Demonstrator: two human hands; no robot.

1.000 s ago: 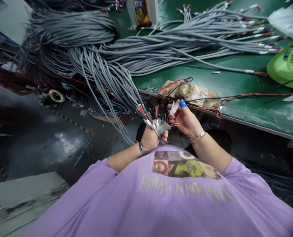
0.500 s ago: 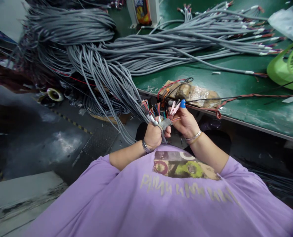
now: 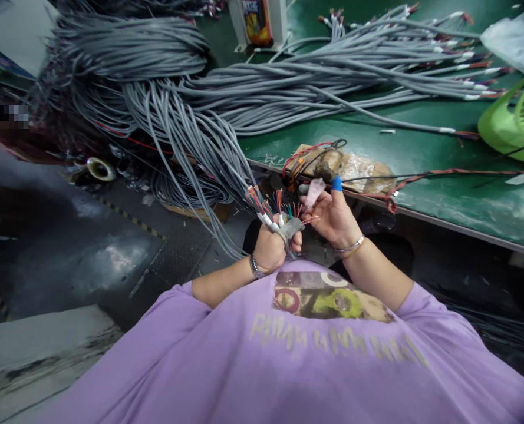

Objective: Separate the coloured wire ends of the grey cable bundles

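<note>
My left hand [image 3: 269,248] is closed around a bunch of grey cable ends [image 3: 292,227], just in front of my chest. Stripped wires in red, blue, green and other colours [image 3: 280,203] fan out above the fist. Beside it, my right hand [image 3: 340,222] holds a small pink clip [image 3: 315,192] at its fingers, close to the wire tips. Its thumb points up, with a blue cover [image 3: 336,183] on the tip. Whether the right fingers also touch a wire I cannot tell.
Long grey cables [image 3: 262,100] lie across the green table [image 3: 442,194] and hang over its edge. A taped cardboard piece [image 3: 368,172] with red and black leads lies at the near edge. On the right are a green fan [image 3: 516,118] and a plastic bag [image 3: 513,35].
My right thumb has lifted away a little, and the pink clip has turned from a spread V shape to a flatter view. My left hand has shifted slightly left with the cables.
</note>
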